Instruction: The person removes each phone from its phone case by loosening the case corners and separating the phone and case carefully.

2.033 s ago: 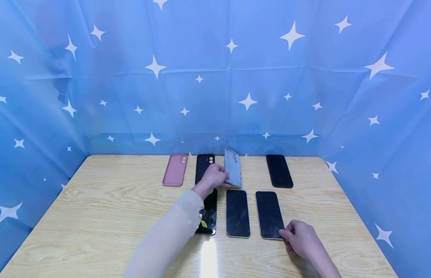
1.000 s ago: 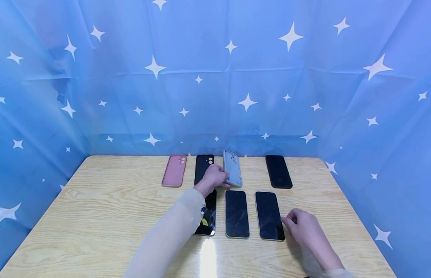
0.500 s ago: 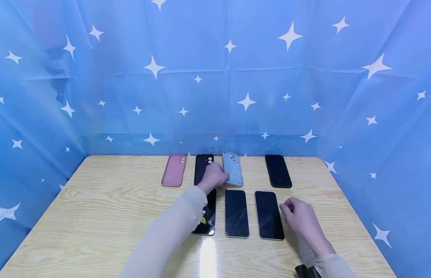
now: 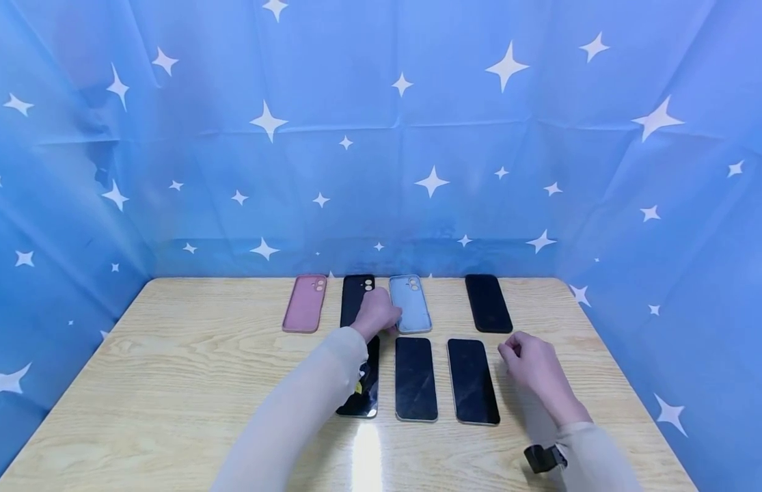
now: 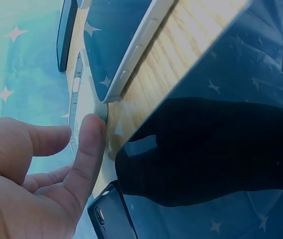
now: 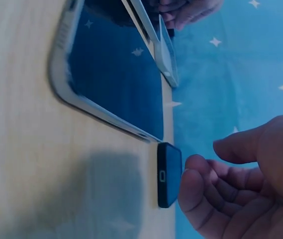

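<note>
My left hand (image 4: pixel 377 313) is at the lower left edge of a light blue phone case (image 4: pixel 413 306), which lies on the table with its inside up. In the left wrist view, the thumb and fingers (image 5: pixel 89 144) are spread slightly apart beside that case (image 5: pixel 85 97); whether they touch it I cannot tell. Loosely curled and holding nothing, my right hand (image 4: pixel 533 362) hovers to the right of a dark-screened phone (image 4: pixel 473 383). A second phone (image 4: pixel 415 380) lies left of it. A third phone (image 4: pixel 367 393) is partly hidden by my left forearm.
Along the back of the wooden table (image 4: pixel 171 383) lie a pink phone case (image 4: pixel 304 304), a black phone case (image 4: pixel 354 301) partly covered by my left hand, and a black-cased phone (image 4: pixel 488 304). Behind them hangs a blue star-patterned curtain (image 4: pixel 381 137).
The light blue case has gone from tilted up in my left hand to lying flat. My right hand has left the right phone's lower corner and moved up and away from it.
</note>
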`<state>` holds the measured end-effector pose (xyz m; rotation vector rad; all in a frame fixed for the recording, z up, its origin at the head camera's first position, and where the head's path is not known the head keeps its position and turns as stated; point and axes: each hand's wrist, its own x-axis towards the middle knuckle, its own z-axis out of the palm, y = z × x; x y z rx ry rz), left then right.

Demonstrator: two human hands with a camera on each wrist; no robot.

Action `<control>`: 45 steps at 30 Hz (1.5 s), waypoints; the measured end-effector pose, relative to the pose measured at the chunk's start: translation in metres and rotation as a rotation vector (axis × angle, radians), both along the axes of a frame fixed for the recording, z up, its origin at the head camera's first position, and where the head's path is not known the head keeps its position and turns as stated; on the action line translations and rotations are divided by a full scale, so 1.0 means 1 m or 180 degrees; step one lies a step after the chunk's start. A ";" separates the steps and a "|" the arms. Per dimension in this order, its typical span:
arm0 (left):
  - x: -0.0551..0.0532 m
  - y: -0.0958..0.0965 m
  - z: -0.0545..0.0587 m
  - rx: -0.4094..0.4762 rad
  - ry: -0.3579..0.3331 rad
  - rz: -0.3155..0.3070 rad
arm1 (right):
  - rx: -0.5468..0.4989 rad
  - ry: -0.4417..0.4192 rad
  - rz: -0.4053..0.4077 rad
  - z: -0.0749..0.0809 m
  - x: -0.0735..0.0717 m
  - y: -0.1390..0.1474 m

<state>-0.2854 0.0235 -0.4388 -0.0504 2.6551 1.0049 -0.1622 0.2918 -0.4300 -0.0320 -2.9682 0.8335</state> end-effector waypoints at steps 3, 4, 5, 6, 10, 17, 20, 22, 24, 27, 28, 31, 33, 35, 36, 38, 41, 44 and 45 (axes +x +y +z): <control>-0.002 -0.001 -0.001 -0.0018 0.0051 -0.0041 | 0.0002 -0.0011 0.0017 0.004 -0.005 0.003; -0.002 -0.002 -0.001 -0.0014 0.0085 -0.0057 | -0.0002 -0.0028 0.0027 0.005 -0.007 0.004; -0.003 -0.002 -0.002 -0.0016 0.0130 -0.0077 | -0.0004 -0.0036 0.0034 0.006 -0.009 0.005; -0.004 -0.002 -0.001 -0.0018 0.0174 -0.0100 | -0.0009 -0.0050 0.0036 0.006 -0.011 0.006; -0.004 0.000 0.001 -0.0032 0.0351 -0.0219 | -0.0024 -0.0036 0.0055 0.006 -0.017 0.011; 0.004 0.004 0.009 -0.0062 0.0763 -0.0463 | -0.0021 0.0061 0.0011 0.003 -0.027 0.016; 0.008 0.006 0.011 -0.0020 0.0863 -0.0532 | -0.0012 0.0039 -0.0048 0.001 -0.031 0.019; 0.011 0.007 0.011 0.0008 0.0903 -0.0580 | -0.0028 -0.0013 -0.0100 -0.001 -0.033 0.021; 0.014 0.009 0.011 0.0022 0.0949 -0.0632 | -0.0064 -0.0085 -0.0152 -0.003 -0.035 0.023; 0.018 0.010 0.012 -0.0014 0.1063 -0.0729 | -0.0085 -0.0193 -0.0200 -0.005 -0.039 0.025; 0.020 0.011 0.012 -0.0033 0.1096 -0.0752 | -0.0079 -0.0234 -0.0203 -0.006 -0.040 0.025; 0.025 0.013 0.013 -0.0062 0.1156 -0.0833 | -0.0023 -0.0333 -0.0221 -0.010 -0.045 0.026; 0.029 0.014 0.014 -0.0059 0.1179 -0.0878 | 0.0008 -0.0393 -0.0256 -0.013 -0.049 0.026; 0.033 0.015 0.015 -0.0072 0.1225 -0.0930 | 0.0000 -0.0459 -0.0315 -0.016 -0.053 0.025; 0.034 0.016 0.015 -0.0076 0.1261 -0.0953 | 0.0000 -0.0478 -0.0340 -0.018 -0.054 0.025; 0.037 0.017 0.016 -0.0099 0.1331 -0.1001 | 0.0017 -0.0521 -0.0377 -0.020 -0.057 0.024; 0.041 0.018 0.017 -0.0127 0.1413 -0.1067 | 0.0102 -0.0503 -0.0389 -0.022 -0.062 0.021; 0.043 0.020 0.016 -0.0161 0.1483 -0.1116 | 0.0168 -0.0500 -0.0413 -0.022 -0.065 0.016; 0.043 0.020 0.016 -0.0167 0.1501 -0.1126 | 0.0179 -0.0520 -0.0413 -0.021 -0.066 0.015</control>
